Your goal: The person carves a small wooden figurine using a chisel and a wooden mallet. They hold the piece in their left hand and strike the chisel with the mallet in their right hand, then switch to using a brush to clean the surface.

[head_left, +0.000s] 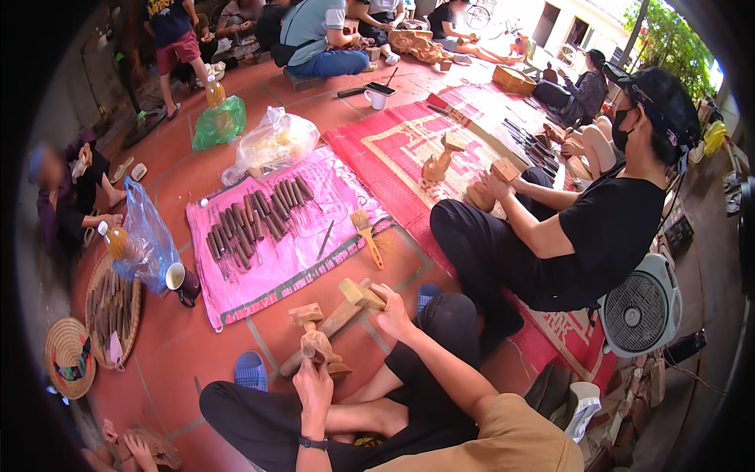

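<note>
My left hand point(313, 385) is closed around a chisel point(311, 354), whose round wooden handle end points up; its blade is hidden. Just beyond it stands a partly carved wooden figure point(316, 337) with a block-like top and a wider base. In my right hand point(393, 312) is a wooden mallet point(362, 294) with a pale square head, raised to the right of the figure. Behind the figure, a long wooden beam point(340, 320) lies slanted on the tiles, close to my crossed legs.
A pink sheet point(275, 271) bears rows of chisels point(252, 224) and a brush point(366, 238). A co-worker point(590, 204) sits on a red mat point(377, 141) at right, near a fan point(641, 307). At left are a mug point(183, 285), a blue bag point(149, 236) and a basket point(135, 330).
</note>
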Motion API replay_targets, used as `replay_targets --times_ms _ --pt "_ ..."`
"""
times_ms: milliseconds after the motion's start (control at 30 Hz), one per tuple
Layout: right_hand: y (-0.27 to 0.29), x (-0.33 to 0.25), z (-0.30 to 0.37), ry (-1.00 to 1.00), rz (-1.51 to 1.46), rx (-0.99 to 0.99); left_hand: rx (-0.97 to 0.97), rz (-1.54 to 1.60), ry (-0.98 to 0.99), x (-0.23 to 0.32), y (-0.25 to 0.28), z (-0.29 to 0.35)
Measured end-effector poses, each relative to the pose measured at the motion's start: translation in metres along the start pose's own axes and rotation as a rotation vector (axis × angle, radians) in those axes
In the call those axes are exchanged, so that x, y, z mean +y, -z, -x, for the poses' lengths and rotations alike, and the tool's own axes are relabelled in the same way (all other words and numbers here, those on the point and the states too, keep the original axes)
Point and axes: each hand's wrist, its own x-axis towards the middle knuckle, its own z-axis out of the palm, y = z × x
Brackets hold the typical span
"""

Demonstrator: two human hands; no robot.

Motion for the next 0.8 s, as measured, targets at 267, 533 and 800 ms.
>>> replay_targets --times_ms 267,533,800 --pt "-0.011 0.002 -0.001 -0.108 -0.57 -0.046 0.005 -0.018 -0.014 -0.006 -0.001 0.002" --pt "-0.024 0.009 0.003 -0.295 -0.787 -0.033 -0.004 0.021 0.006 -0.002 0.0 0.003" --pt "-0.028 0.018 0.003 -0.328 -0.634 0.059 0.012 0.065 0.013 -0.005 0.001 0.002"
